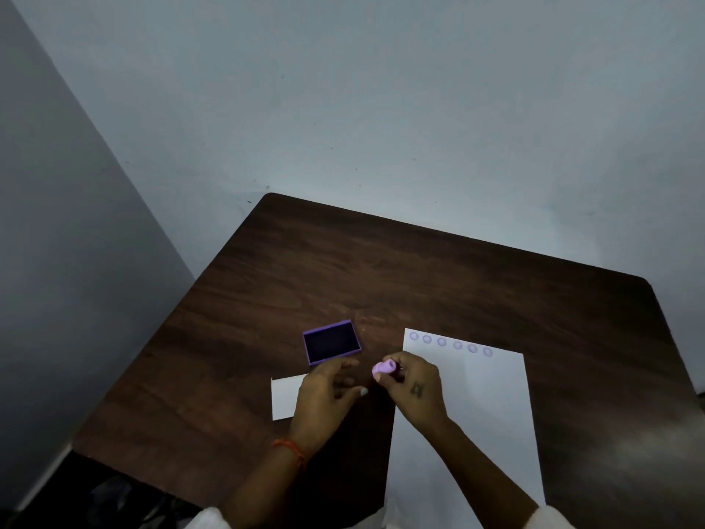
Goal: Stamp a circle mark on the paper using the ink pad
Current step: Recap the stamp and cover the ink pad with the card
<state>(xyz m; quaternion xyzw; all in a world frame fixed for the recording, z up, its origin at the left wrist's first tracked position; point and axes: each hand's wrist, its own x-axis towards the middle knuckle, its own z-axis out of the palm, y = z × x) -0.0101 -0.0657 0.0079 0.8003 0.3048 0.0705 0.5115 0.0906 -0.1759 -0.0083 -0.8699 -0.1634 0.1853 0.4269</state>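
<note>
A white sheet of paper (484,406) lies on the dark wooden table (381,269), with a row of several purple circle marks (450,343) along its far edge. An open purple ink pad (331,341) sits left of the sheet. My right hand (414,387) grips a small pink stamp (384,367), tilted on its side, between the ink pad and the paper's near-left part. My left hand (328,391) hovers just below the ink pad with its fingers loosely apart, holding nothing.
A small white card or lid (284,399) lies under my left hand's outer side. Grey walls stand behind and to the left of the table. The table's left edge drops to a dark floor.
</note>
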